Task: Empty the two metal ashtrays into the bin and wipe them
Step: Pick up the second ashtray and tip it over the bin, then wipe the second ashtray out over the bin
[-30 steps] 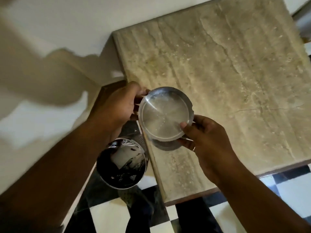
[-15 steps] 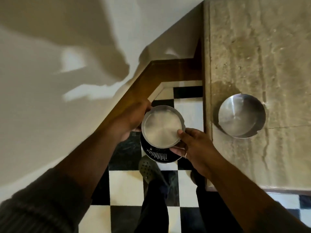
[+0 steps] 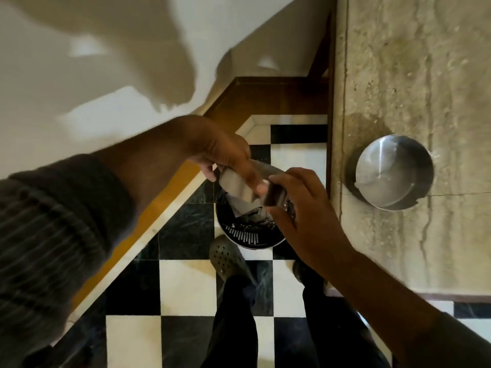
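Tipped since a moment ago, one ashtray (image 3: 245, 185) is now tilting, blurred, over the bin (image 3: 248, 232), left hand (image 3: 225, 155) and right hand (image 3: 300, 205) pinching its rim. A second, shiny ashtray (image 3: 393, 172) is sitting upright on the stone table (image 3: 425, 75); two ashtrays, one bin.

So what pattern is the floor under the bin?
Black and white checkerboard floor, head view.

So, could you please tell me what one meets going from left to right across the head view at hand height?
Ribbed sleeve → left hand → tilted ashtray held over the bin → right hand → stone tabletop edge → second ashtray standing on it.
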The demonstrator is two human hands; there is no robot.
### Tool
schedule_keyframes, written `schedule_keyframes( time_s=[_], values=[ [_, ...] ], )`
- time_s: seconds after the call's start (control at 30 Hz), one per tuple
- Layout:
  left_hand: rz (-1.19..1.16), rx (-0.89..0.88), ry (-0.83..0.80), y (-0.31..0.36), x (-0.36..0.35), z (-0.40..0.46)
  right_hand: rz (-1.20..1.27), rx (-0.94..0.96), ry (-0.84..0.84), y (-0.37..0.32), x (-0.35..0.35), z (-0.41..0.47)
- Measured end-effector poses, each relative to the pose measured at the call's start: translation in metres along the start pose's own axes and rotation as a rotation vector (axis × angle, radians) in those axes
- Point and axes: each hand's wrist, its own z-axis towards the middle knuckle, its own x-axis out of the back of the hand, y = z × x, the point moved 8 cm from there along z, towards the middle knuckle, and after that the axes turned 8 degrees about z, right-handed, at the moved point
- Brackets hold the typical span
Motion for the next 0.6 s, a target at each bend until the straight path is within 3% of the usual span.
schedule_keyframes(
  time_s=[0.17,0.23,0.33,0.4,0.47,0.53,0.6],
  values=[
    [0.136,-0.107,0.110,0.009,-0.013,0.016,-0.145,0.152,0.020,-0.005,-0.004,-0.012],
    [0.159,-0.191,0.255,0.009,-0.014,0.021,-0.141,0.126,0.005,0.003,-0.006,-0.013],
    [0.400,-0.217,0.570,0.000,-0.016,0.022,-0.159,0.116,-0.122,0.005,0.001,-0.009],
    [0.582,-0.222,0.709,-0.005,-0.024,0.018,-0.194,0.170,-0.078,-0.003,0.029,0.001],
    [0.629,-0.232,0.782,-0.008,-0.031,0.014,-0.283,0.105,-0.044,0.000,0.046,0.017],
    [0.602,-0.239,0.814,-0.011,-0.034,0.016,-0.260,-0.104,-0.269,0.010,0.030,0.025],
    [0.540,-0.249,0.844,-0.012,-0.035,0.021,-0.278,-0.023,-0.378,0.006,0.003,0.019]
  ],
)
